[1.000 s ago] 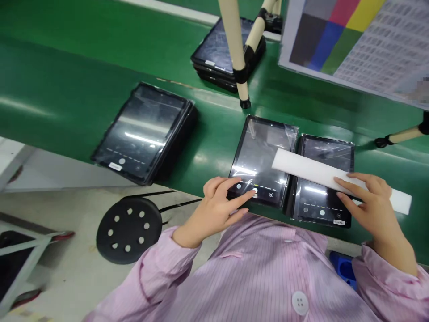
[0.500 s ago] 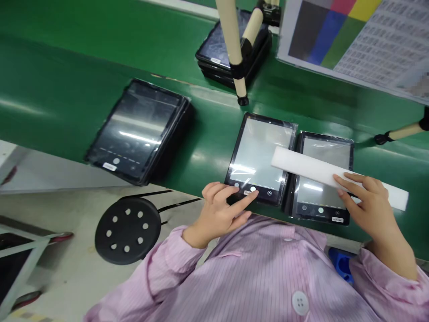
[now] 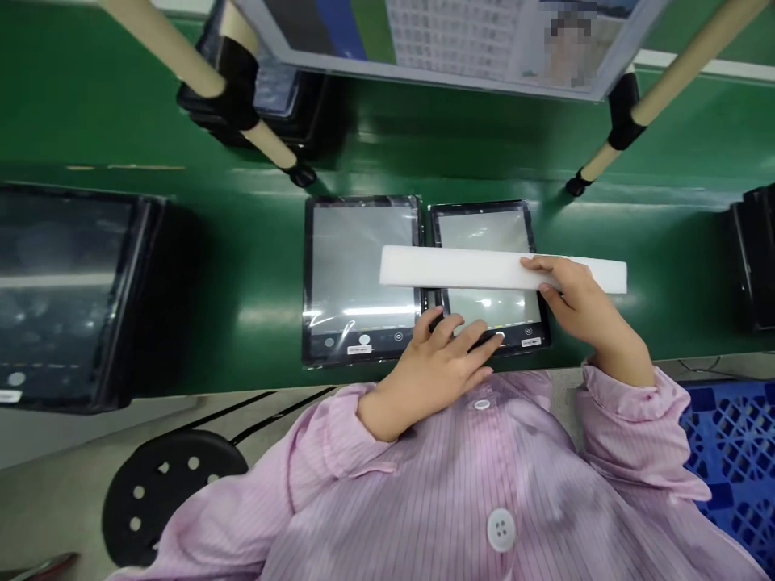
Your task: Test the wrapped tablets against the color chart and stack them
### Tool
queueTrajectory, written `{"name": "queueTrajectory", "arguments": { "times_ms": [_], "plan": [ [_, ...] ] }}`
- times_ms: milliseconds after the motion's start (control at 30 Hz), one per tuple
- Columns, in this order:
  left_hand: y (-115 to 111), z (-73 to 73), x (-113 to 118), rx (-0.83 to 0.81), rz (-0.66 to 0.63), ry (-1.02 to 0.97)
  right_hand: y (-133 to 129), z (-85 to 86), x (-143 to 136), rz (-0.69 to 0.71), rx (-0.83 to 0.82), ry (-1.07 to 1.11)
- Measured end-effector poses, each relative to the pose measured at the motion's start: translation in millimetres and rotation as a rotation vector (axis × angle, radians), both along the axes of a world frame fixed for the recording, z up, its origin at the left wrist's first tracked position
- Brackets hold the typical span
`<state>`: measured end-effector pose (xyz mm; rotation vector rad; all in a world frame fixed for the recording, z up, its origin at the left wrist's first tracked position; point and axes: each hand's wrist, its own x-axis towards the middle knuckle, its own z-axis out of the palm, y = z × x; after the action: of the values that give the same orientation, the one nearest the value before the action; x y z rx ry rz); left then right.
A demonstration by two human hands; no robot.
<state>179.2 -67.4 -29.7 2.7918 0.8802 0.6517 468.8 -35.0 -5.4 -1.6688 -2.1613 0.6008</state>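
Two tablets with lit, pale screens lie side by side on the green bench: a left tablet (image 3: 351,266) and a right tablet (image 3: 481,230). Each shows a camera screen with a round button at the bottom. My left hand (image 3: 433,375) has its fingers spread over the right tablet's lower edge, one fingertip at its round button. In my right hand (image 3: 581,303) is a white foam strip (image 3: 451,268), pinched between thumb and fingers. The strip lies level across the right tablet and overlaps the left one's right side.
A stack of tablets (image 3: 60,274) sits at the left, another stack (image 3: 284,97) behind a stand leg. A printed chart board (image 3: 448,40) on beige legs (image 3: 605,153) rises at the back. Dark devices (image 3: 756,250) stand far right. Below are a black stool (image 3: 169,484) and blue plastic crate (image 3: 739,452).
My left hand has moved from the left tablet's button to the right tablet's. The right hand still holds the foam strip over the tablets. The view has turned to the right.
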Motion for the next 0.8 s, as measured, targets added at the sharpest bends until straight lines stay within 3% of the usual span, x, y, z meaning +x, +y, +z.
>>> {"name": "queueTrajectory", "arguments": {
  "times_ms": [100,267,567,733,800],
  "plan": [
    [1,0.5,-5,0.046,0.012,0.006,0,1.1,1,0.020,-0.028,-0.028],
    [-7,-0.3,-33,0.098,0.032,-0.113,0,2.4,8,0.083,-0.039,-0.075],
    [-41,-29.4,-68,-0.012,0.255,-0.114,-5,-5.8,19,0.079,0.084,-0.160],
    [-41,-28.0,-88,0.003,0.383,-0.094,-50,-6.8,69,-0.026,0.175,-0.198],
    [-40,-27.1,-97,0.017,0.420,-0.081,-83,-10.2,92,-0.209,0.192,-0.254]
  ]
}}
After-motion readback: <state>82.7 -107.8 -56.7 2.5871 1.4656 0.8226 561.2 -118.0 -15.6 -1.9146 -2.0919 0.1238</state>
